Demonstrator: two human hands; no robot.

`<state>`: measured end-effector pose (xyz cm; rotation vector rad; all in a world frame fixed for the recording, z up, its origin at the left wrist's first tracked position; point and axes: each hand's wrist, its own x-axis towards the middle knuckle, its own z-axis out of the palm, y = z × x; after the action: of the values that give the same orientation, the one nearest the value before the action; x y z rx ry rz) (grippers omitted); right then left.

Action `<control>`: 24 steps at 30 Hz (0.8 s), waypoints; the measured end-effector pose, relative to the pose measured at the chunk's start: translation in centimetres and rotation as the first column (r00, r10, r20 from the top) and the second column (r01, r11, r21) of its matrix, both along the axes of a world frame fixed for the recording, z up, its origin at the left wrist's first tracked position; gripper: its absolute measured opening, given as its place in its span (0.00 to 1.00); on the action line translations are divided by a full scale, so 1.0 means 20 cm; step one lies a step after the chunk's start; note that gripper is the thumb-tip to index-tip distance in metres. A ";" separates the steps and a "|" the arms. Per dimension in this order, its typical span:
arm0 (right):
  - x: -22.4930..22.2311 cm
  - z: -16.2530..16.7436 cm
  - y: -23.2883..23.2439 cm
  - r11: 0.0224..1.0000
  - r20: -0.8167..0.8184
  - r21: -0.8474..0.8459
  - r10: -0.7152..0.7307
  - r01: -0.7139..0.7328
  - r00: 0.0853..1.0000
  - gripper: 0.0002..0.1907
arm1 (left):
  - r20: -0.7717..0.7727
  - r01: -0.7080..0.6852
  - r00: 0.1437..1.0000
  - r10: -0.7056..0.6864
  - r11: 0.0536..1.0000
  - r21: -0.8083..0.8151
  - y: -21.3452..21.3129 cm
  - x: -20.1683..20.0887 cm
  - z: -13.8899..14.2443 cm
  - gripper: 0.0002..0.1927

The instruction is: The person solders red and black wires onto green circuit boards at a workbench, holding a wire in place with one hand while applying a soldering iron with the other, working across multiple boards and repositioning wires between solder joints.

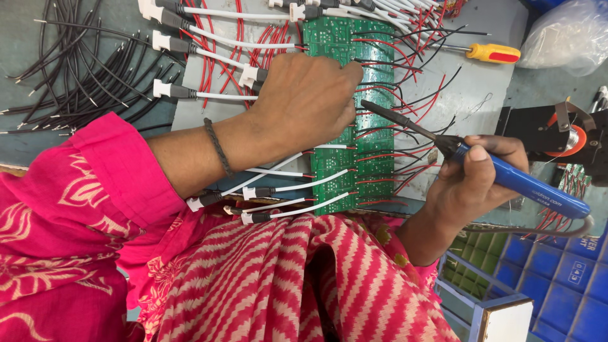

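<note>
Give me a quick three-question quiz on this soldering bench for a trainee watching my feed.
1. Which hand holds the blue-handled soldering iron?
2. True or false: the left hand rests on the row of green circuit boards.
3. Which tool lies at the top of the grey board? A) pliers B) yellow-and-red screwdriver C) tweezers

Key
1. The right hand.
2. True; it presses down on the boards.
3. B.

Grey worktop (25,38), blue compartment bins (557,285) alongside, even light.
</note>
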<state>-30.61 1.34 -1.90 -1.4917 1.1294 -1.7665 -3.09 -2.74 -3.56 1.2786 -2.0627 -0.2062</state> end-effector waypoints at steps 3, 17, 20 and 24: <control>0.00 0.00 0.00 1.000 0.007 0.003 -0.001 0.001 1.000 0.14 | 0.002 -0.004 1.000 0.004 1.000 0.005 0.00 0.00 0.00 0.09; 0.00 0.00 0.01 1.000 0.019 0.007 -0.027 0.027 0.999 0.14 | -0.025 0.005 1.000 -0.005 1.000 0.006 0.00 0.00 0.00 0.09; 0.00 0.00 0.02 1.000 0.025 0.002 -0.029 0.029 0.999 0.14 | -0.018 0.008 1.000 -0.007 1.000 0.018 0.00 0.00 0.01 0.09; 0.01 0.00 0.03 0.999 0.019 -0.001 -0.033 0.033 0.999 0.15 | -0.012 0.011 1.000 -0.010 1.000 0.020 0.00 0.00 0.01 0.09</control>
<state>-30.47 1.86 -1.91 -1.4618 1.1499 -1.7998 -3.04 -2.70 -3.40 1.2759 -2.0624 -0.2394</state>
